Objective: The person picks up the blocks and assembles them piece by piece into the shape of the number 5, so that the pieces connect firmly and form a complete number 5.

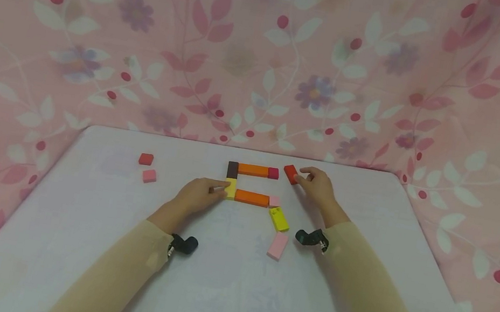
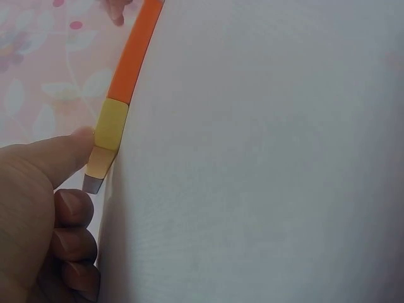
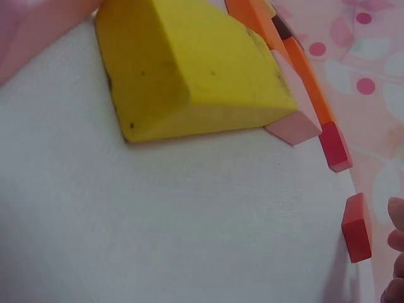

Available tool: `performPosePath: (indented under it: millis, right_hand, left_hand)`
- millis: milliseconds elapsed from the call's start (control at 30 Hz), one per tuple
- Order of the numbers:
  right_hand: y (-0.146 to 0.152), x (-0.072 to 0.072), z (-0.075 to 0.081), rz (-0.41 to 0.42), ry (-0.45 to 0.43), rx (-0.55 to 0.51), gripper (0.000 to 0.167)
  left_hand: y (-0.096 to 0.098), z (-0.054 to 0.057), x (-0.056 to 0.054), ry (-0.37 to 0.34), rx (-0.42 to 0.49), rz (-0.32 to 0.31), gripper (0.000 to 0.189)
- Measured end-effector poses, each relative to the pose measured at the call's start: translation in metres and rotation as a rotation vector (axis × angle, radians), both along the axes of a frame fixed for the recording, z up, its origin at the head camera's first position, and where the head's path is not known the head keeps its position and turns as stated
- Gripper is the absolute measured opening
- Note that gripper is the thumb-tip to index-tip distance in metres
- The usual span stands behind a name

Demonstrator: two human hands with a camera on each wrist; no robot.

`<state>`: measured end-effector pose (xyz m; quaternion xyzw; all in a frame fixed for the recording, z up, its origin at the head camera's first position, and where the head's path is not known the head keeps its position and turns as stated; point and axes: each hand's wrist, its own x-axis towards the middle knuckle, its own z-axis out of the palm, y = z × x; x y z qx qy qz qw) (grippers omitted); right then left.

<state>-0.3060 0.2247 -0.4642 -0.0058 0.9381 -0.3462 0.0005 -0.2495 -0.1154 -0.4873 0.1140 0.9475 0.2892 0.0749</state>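
My left hand [image 1: 198, 195] reaches in from the left and touches the yellow block [image 1: 230, 190] with its extended fingers. In the left wrist view, one digit lies against that block while other fingers are curled below. My right hand [image 1: 318, 187] is beside a red block [image 1: 290, 174], its thumb at the block's right edge and its index finger raised apart. The right wrist view shows a gap between the fingers in sight and the red block. Above the yellow block is a dark brown block [image 1: 232, 169]. Orange blocks [image 1: 253, 170] [image 1: 251, 198] extend rightward from these two.
A crimson block [image 1: 273, 173] and a small pink block [image 1: 274, 201] end the orange rows. A brighter yellow block [image 1: 278, 219] and a pink block [image 1: 278, 245] slant below. Red [image 1: 146, 159] and pink blocks [image 1: 149, 176] lie left on the white table [image 1: 218, 293].
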Motion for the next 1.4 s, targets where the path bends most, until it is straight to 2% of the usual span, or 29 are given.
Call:
performPosePath:
  millis: [200,433,633,1033,1400]
  right_hand:
    - [-0.004,-0.004,-0.001,-0.05,-0.064,-0.001,0.045]
    - [-0.009,-0.011,-0.007,-0.084,-0.165,-0.01,0.051]
    - [-0.009,-0.013,-0.009,-0.096,-0.178,0.0,0.05]
    - [-0.009,-0.008,-0.003,-0.119,-0.232,0.026,0.042]
    - [0.004,-0.001,-0.003,-0.067,-0.219,0.044,0.042]
  left_hand:
    - [0.0,0.0,-0.001,0.016,0.005,-0.019,0.04]
    - [0.0,0.0,-0.001,-0.005,0.003,0.005,0.041]
    - [0.001,0.0,-0.001,-0.008,-0.001,0.011,0.041]
    - [0.0,-0.001,-0.001,-0.01,-0.012,0.012,0.041]
    - [0.0,-0.003,-0.002,-0.014,-0.01,0.019,0.041]
